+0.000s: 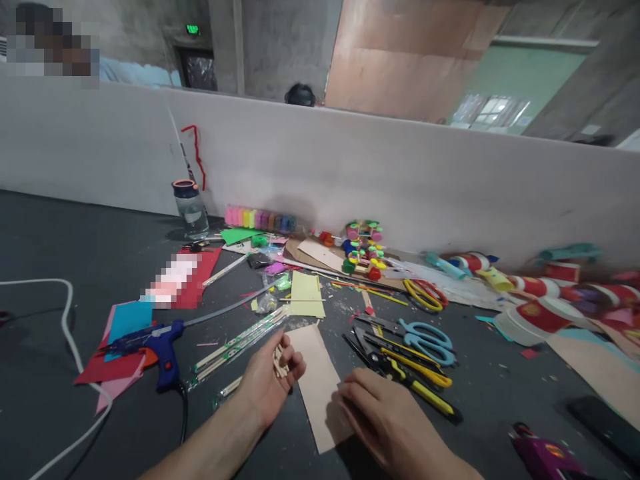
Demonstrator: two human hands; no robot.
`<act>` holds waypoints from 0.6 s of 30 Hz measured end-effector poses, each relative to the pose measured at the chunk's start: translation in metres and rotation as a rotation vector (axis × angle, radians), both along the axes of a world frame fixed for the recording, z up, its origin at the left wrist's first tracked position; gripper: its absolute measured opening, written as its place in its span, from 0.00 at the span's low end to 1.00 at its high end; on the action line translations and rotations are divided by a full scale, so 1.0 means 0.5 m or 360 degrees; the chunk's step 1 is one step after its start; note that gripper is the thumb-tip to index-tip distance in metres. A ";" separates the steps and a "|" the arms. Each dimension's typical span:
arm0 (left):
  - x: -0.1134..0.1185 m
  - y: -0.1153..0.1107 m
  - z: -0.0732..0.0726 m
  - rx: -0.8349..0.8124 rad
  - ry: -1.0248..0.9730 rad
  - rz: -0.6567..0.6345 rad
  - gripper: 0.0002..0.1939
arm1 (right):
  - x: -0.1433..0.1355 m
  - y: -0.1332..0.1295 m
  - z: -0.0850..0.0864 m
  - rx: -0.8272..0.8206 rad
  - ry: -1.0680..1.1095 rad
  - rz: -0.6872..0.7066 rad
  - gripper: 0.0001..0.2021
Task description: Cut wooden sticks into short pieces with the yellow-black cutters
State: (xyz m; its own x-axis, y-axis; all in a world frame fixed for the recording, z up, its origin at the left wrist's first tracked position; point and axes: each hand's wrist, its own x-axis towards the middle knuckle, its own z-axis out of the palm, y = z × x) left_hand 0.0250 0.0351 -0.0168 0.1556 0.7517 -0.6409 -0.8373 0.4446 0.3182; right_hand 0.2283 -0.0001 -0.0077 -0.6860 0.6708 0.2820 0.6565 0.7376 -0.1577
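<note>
My left hand (273, 377) is curled, palm up, around several short pale wooden pieces (281, 361), left of a pale sheet of paper (317, 380). Over the sheet's lower right part is my right hand (373, 407), back up and fingers bent together; whatever may be under its fingers is hidden. Packs of wooden sticks in clear wrap (240, 347) lie left of the sheet. To its right are blue-handled scissors (427, 340) and black pliers with yellow handles (425, 393).
A blue glue gun (167, 357) with a cable rests on coloured paper at the left. A jar (191, 210) stands by the white partition (320, 160). Paper cups (540, 317), a purple object (545, 453) and a dark phone-like object (607, 427) are at the right.
</note>
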 end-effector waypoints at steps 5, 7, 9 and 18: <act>-0.006 0.001 0.009 -0.0006 -0.0082 0.0112 0.17 | -0.032 0.031 0.021 -0.0080 0.0086 0.0044 0.08; -0.007 0.002 0.016 0.0013 -0.0178 0.0114 0.17 | -0.045 0.044 0.031 -0.0078 0.0140 0.0048 0.07; -0.009 0.003 0.021 0.0039 -0.0275 0.0122 0.17 | -0.061 0.059 0.040 -0.0064 0.0188 0.0044 0.07; -0.011 0.008 0.011 0.0108 -0.0413 0.0141 0.12 | -0.150 0.097 0.019 -0.0068 0.0161 0.0059 0.03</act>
State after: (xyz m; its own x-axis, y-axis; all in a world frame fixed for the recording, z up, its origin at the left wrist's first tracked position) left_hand 0.0193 0.0392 -0.0114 0.2398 0.8097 -0.5357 -0.9293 0.3510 0.1146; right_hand 0.1533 0.0483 0.0018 -0.6800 0.6583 0.3229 0.6080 0.7524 -0.2535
